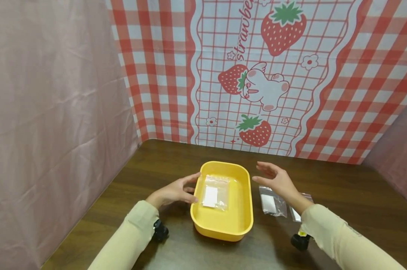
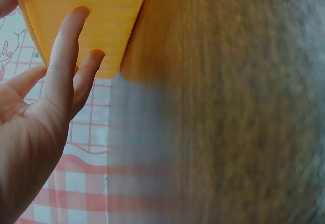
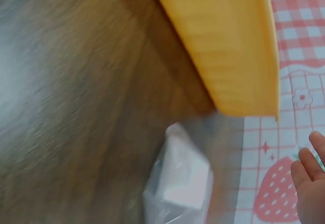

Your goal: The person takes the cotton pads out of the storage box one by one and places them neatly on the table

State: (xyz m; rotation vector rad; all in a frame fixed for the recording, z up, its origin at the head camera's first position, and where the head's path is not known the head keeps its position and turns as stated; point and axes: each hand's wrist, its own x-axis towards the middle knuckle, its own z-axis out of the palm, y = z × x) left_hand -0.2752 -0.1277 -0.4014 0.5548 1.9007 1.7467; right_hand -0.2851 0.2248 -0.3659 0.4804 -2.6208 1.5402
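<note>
A yellow rectangular tub [image 1: 220, 234] stands on the table, and a clear zip bag [image 1: 222, 193] with a white insert lies inside it. My left hand [image 1: 173, 191] is at the tub's left side, thumb and fingers spread along the rim. In the left wrist view, its extended fingers [image 2: 61, 61] lie against the outer wall. Just right of the tub, my right hand [image 1: 276, 180] is raised with fingers loosely bent and nothing between them. Below it lies another clear bag [image 1: 272, 202] with a white insert, also seen in the right wrist view.
A further clear bag [image 1: 296, 213] lies partly hidden under the right forearm. The brown wooden table [image 1: 169, 157] ends at a strawberry-print checked cloth [image 1: 223, 112] behind. A pink curtain [image 1: 62, 112] hangs on the left.
</note>
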